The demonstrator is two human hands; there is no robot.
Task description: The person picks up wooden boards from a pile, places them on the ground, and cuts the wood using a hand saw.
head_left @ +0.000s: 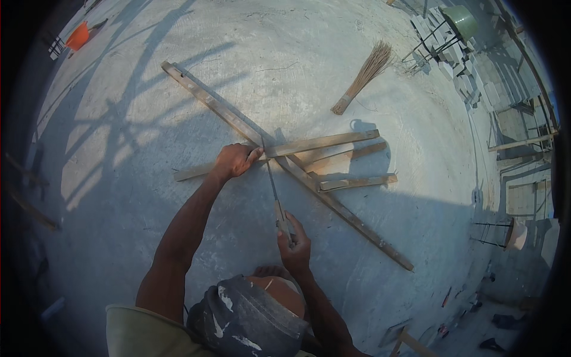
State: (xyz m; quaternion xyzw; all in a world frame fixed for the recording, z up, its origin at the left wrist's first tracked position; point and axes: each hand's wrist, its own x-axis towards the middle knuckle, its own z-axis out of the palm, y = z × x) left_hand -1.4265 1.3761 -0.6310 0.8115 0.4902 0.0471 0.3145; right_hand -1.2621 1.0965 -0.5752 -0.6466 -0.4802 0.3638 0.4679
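My left hand (234,161) is closed round a wooden strip (327,143), pressing it down where it crosses a long wooden beam (351,223) on the concrete floor. The strip lies nearly crosswise, its right end reaching well past the beam. In my right hand (295,247) is the handle of a handsaw, fingers wrapped round it. The narrow saw blade (273,185) points away from me and meets the strip just right of my left hand. How deep the blade sits in the wood cannot be made out.
Right of the beam lie another wooden strip (345,156) and a shorter wooden piece (358,182). A twig broom (364,76) rests farther off. An orange bucket (77,37) stands far left. At the far right are a green tub (460,22) and pale blocks (452,52).
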